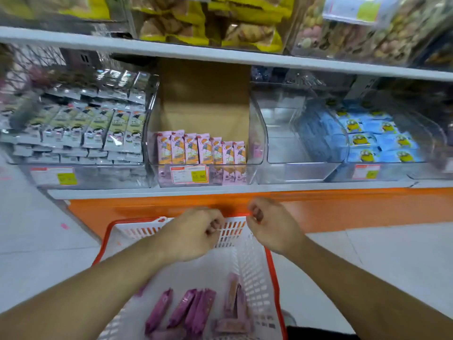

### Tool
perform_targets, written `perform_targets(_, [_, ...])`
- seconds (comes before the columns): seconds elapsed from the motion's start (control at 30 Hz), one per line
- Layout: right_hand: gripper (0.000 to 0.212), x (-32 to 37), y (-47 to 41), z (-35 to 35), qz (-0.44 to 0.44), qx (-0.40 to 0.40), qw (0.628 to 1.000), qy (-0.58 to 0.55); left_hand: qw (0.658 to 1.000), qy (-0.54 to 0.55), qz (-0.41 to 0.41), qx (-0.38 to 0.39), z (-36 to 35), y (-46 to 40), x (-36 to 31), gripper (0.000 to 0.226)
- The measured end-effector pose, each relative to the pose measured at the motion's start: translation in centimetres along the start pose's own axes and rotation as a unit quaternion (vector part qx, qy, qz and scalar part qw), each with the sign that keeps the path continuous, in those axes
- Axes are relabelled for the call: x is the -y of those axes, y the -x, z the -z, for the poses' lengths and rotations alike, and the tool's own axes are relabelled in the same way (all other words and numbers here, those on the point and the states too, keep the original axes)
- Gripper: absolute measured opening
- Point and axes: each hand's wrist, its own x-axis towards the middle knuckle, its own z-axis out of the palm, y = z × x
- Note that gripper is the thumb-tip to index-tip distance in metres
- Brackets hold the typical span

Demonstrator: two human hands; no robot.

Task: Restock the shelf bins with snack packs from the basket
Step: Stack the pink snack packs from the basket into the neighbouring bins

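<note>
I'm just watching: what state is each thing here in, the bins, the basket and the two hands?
Left hand: fingers curled, holding nothing visible.
Right hand: fingers curled, holding nothing visible.
Basket: partly filled, purple packs lying at its bottom.
Pink-pack bin: one front row, space behind.
Clear bin: empty.
Grey-pack bin: nearly full.
Blue-pack bin: well stocked.

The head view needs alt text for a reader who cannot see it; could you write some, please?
Two empty hands, left and right, hover with curled fingers over a white basket holding purple snack packs, before a half-filled shelf bin of pink packs.
</note>
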Motion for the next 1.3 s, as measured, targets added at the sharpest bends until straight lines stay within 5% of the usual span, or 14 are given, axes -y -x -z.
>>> perform_targets(0.1, [0.061,-4.1,1.0,-4.0,-0.054,0.03,0.998,0.006,0.996,-0.05,0.026,0.07,-3.5,-0.3,1.5,0.023])
perform_targets(0.3, [0.098,-5.8,3.8,-9.0,-0.091,0.027,0.99,-0.107,0.987,-0.019,0.088,0.133,-9.8,-1.0,3.4,0.028])
perform_targets(0.67, [0.08,-7.0,3.2,-10.9,-0.122,0.003,0.987,-0.104,0.962,0.07,0.168,0.202,-23.4,-2.3,6.4,0.063])
perform_targets(0.77, [0.081,-7.4,3.1,-11.2,-0.124,0.003,0.986,-0.107,0.975,-0.006,0.151,0.163,-26.5,-3.2,6.7,0.058])
perform_targets(0.97, [0.086,-7.5,3.1,-11.0,-0.134,0.021,0.987,-0.09,0.948,-0.063,0.168,0.262,-28.7,-4.4,7.3,0.049])
perform_targets(1.3, [0.09,-7.2,3.2,-10.8,-0.143,0.022,0.987,-0.069,0.974,0.05,0.191,0.107,-27.7,-2.5,7.6,0.016])
